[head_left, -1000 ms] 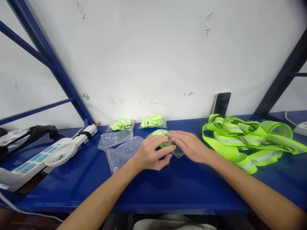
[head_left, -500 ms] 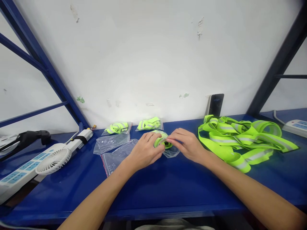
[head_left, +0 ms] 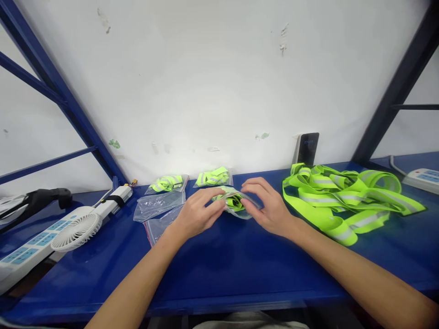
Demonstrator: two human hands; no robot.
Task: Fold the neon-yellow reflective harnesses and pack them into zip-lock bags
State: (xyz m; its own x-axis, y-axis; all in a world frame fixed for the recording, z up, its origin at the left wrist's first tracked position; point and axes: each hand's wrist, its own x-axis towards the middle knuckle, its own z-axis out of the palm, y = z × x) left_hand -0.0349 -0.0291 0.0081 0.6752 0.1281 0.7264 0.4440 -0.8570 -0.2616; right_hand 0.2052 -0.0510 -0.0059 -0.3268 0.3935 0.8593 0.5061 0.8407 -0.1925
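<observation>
A clear plastic zip bag with a rolled fluorescent yellow-green reflective strap inside is between my two hands, just above the blue table. My left hand grips its left side, thumb and fingers closed on the edge. At the right edge my right hand curls round the bag with thumb and fingers, palm facing inward. The bag's mouth is partly hidden by my fingers. Flat zip bags lie left of my left hand. Behind are a filled bag and another filled bag.
A loose heap of reflective straps covers the table's right side. A phone-like device leans on the wall. On the left are a white fan, a power strip and a black object. Blue shelf posts flank the table.
My right fingers have spread from a pinch into a wider hold on the bag's right side. My left hand has shifted slightly left, and more of the rolled strap shows.
</observation>
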